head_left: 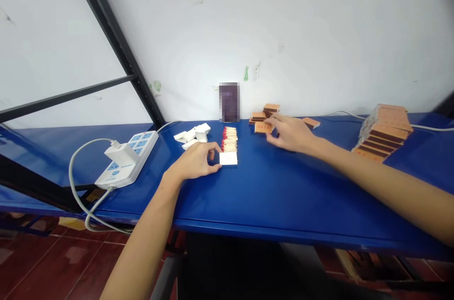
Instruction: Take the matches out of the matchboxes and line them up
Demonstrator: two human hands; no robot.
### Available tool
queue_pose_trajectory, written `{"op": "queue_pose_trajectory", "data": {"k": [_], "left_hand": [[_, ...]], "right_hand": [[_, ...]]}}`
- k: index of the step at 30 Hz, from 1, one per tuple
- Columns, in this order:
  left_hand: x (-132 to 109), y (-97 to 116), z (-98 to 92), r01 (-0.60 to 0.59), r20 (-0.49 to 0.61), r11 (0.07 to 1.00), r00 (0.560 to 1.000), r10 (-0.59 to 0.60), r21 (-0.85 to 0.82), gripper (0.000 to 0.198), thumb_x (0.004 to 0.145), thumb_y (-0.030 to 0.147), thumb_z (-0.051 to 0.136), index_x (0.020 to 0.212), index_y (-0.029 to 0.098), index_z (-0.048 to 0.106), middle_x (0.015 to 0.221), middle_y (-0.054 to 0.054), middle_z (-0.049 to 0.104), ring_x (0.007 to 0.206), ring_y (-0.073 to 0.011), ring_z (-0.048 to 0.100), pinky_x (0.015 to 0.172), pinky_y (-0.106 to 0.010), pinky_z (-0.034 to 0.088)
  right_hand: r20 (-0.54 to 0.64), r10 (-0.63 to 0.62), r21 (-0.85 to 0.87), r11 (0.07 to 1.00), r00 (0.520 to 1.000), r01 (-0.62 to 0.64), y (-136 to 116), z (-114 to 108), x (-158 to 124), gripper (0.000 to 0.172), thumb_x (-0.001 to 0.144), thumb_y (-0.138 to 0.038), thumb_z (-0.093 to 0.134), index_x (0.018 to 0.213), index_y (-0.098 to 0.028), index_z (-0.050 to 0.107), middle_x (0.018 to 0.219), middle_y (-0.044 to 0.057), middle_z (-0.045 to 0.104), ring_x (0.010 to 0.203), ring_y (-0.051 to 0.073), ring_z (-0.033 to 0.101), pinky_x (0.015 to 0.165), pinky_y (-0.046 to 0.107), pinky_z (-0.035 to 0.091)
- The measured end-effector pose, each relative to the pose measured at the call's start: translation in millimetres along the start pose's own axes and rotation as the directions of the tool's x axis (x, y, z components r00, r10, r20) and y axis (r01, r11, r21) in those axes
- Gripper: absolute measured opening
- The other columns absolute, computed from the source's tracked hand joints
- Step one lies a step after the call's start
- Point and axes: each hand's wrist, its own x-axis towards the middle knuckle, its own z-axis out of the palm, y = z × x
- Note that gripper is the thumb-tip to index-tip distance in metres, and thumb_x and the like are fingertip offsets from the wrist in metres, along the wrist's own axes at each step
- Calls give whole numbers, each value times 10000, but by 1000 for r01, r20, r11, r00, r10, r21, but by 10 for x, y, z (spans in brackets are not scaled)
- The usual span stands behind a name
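Note:
My left hand [200, 160] pinches the left edge of a small white matchbox tray [228, 159] on the blue table; what the tray holds cannot be seen. Just beyond it lies a row of red-tipped matches [230, 139]. With thumb and fingers, my right hand [285, 132] grips the right end of an orange matchbox sleeve [263, 127]. Behind that sleeve sits a small pile of orange matchbox sleeves [271, 108], partly covered by my hand. Several loose white trays [193, 134] are heaped beyond my left hand.
A white power strip [136, 158] with a plugged-in charger [121, 154] and cable lies at left, beside a black metal frame [117, 39]. Stacked orange matchboxes [385, 129] stand at right. A pixelated dark rectangle [230, 102] is against the wall.

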Motion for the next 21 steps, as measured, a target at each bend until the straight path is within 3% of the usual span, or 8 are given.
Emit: {"op": "queue_pose_trajectory", "data": {"k": [6,9,12,16,21], "left_hand": [[-1,3,1,14,-5,1000,1000,-14,5,311,762,319,746,1048,225,667,802,1,658,679,-174,612,651,-306,445],[0,4,9,11,-7,1000,1000,-11,0,319,763,318,748,1056,230,659,795,7,655,678,-172,611,655,-303,447],[0,9,13,7,-13,1000,1000,-7,-9,328,764,309,747,1070,233,656,788,13,652,678,-168,608,658,-301,444],[-2,10,17,14,-23,1000,1000,-15,-28,323,781,300,730,1087,231,653,785,20,644,676,-159,602,652,-292,438],[-3,13,31,-13,-19,999,1000,12,-45,349,780,298,736,1107,216,644,773,20,644,660,-151,591,646,-284,440]], "right_hand": [[92,186,10,982,978,-188,364,163,58,355,982,-404,478,1118,-166,702,1185,129,710,927,294,688,696,368,464],[122,191,13,981,974,-194,390,178,64,393,1007,-439,443,1046,-175,731,1254,137,684,907,278,686,692,366,460],[51,128,-33,991,991,-126,325,130,64,433,1039,-390,369,1084,-155,730,1205,161,691,926,287,674,731,386,432],[-98,-1,-58,998,995,-4,-63,17,-14,423,1043,-334,364,1017,-138,738,1051,156,731,919,278,650,779,400,360],[21,-313,272,916,950,296,-799,-55,-253,351,1014,-302,442,896,-161,742,808,71,717,704,189,595,727,366,319]]}}
